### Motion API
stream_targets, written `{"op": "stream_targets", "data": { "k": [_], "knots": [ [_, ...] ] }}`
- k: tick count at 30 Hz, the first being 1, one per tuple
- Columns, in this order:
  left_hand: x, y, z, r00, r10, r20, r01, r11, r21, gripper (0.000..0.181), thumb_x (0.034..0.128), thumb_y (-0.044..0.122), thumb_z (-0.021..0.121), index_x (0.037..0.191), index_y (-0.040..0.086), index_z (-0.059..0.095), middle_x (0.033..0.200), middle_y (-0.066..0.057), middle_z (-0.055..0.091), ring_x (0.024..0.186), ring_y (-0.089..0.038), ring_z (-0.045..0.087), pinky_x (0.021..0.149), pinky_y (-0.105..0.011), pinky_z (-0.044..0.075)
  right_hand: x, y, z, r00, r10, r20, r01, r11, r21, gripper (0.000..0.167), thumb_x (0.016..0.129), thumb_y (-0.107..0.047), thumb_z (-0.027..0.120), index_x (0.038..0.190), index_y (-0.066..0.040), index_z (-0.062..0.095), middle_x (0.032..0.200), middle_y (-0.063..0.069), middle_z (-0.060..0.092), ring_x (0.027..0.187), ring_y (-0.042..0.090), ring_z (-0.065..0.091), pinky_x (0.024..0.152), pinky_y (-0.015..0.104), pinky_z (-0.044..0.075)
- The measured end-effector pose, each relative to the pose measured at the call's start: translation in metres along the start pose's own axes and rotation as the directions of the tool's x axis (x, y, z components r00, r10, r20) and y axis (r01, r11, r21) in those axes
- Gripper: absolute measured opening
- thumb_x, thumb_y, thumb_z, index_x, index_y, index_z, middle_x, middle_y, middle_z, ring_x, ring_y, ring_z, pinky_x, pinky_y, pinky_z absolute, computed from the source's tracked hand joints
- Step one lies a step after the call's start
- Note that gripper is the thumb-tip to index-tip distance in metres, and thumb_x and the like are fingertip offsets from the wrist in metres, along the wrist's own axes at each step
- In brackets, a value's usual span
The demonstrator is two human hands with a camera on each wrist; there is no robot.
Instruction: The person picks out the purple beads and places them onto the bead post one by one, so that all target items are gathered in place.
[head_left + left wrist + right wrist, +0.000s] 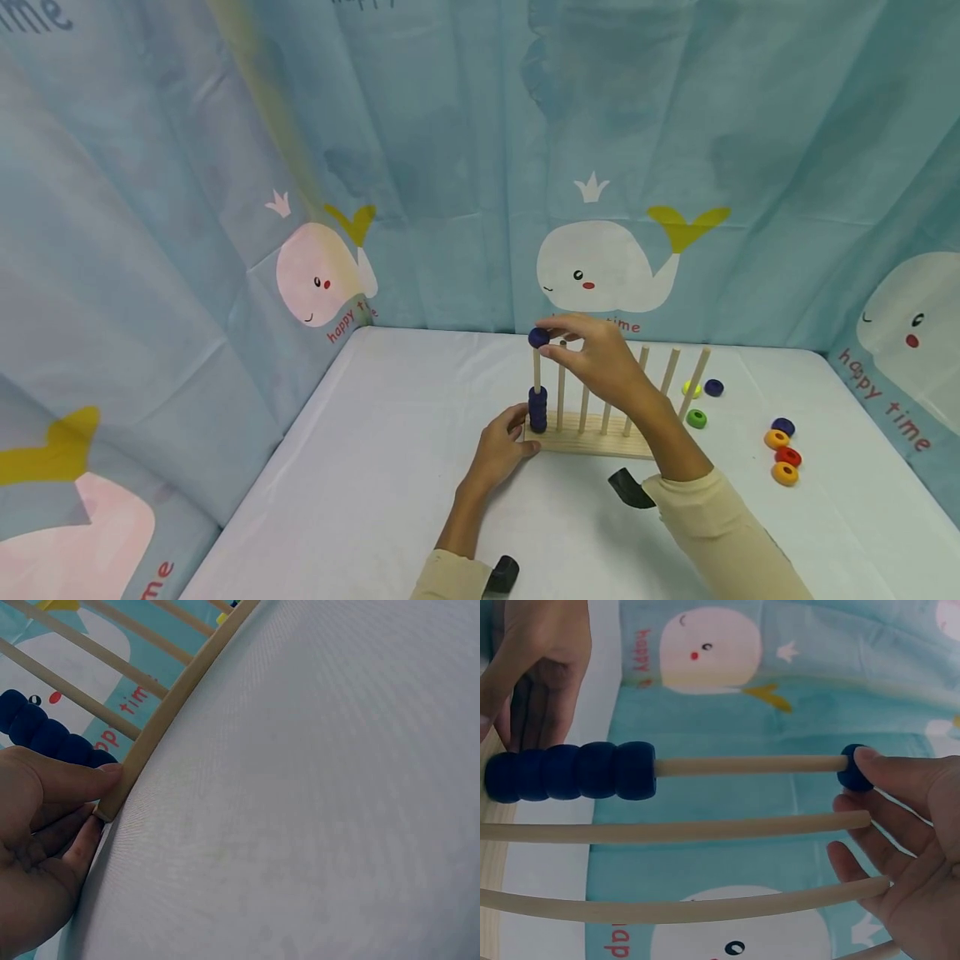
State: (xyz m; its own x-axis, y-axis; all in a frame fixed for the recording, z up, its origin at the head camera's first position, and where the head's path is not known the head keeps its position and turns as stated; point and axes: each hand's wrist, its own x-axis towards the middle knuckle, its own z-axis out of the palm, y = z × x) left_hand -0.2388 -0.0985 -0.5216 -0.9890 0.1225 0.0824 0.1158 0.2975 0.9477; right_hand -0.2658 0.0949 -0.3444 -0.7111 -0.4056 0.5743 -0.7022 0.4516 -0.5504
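A wooden base with several upright pegs stands on the white table. My left hand grips the base's left end, and in the left wrist view the thumb lies along its edge. Dark blue beads are stacked at the bottom of the leftmost peg. Between thumb and fingers, my right hand pinches another dark blue bead at that peg's top end. In the head view this hand and forearm hide parts of the other pegs.
Right of the base lie loose beads: a green one, a yellow one partly behind a peg, and a blue one. Farther right sit a red bead, two orange ones and another blue one. A whale-print curtain surrounds the table.
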Motion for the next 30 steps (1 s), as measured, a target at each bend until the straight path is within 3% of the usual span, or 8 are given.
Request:
{"op": "stream_targets", "data": {
  "k": [13, 25, 30],
  "knots": [
    [0.001, 0.0, 0.0, 1.0, 0.0, -0.01, 0.0, 1.0, -0.001, 0.068, 0.0876, -0.001, 0.079, 0.151, 0.003, 0.055, 0.153, -0.017, 0.058, 0.146, -0.034, 0.053, 0.121, -0.034, 0.048, -0.004, 0.001, -0.01, 1.0, 0.003, -0.016, -0.003, 1.0, 0.001, 0.033, 0.096, -0.014, 0.079, 0.129, -0.009, 0.075, 0.124, 0.004, 0.077, 0.111, 0.024, 0.072, 0.095, 0.054, 0.064],
    [0.001, -0.003, 0.002, 1.0, -0.001, -0.016, 0.001, 1.0, -0.024, 0.068, 0.0864, -0.004, 0.08, 0.15, 0.001, 0.056, 0.152, -0.019, 0.058, 0.145, -0.036, 0.053, 0.12, -0.034, 0.048, -0.019, 0.0, -0.036, 0.996, -0.005, -0.091, 0.002, 1.0, -0.026, 0.037, 0.094, -0.012, 0.082, 0.13, -0.014, 0.075, 0.126, 0.001, 0.075, 0.111, 0.018, 0.071, 0.092, 0.027, 0.062],
    [0.002, -0.002, 0.002, 1.0, -0.003, -0.021, 0.003, 1.0, -0.013, 0.067, 0.0863, -0.003, 0.08, 0.149, 0.002, 0.057, 0.151, -0.018, 0.059, 0.145, -0.035, 0.053, 0.12, -0.034, 0.048, -0.028, 0.006, -0.048, 0.99, 0.002, -0.138, -0.009, 0.999, -0.048, 0.038, 0.093, -0.009, 0.082, 0.13, -0.014, 0.075, 0.126, 0.002, 0.075, 0.108, 0.02, 0.07, 0.091, 0.022, 0.06]
  ]
}}
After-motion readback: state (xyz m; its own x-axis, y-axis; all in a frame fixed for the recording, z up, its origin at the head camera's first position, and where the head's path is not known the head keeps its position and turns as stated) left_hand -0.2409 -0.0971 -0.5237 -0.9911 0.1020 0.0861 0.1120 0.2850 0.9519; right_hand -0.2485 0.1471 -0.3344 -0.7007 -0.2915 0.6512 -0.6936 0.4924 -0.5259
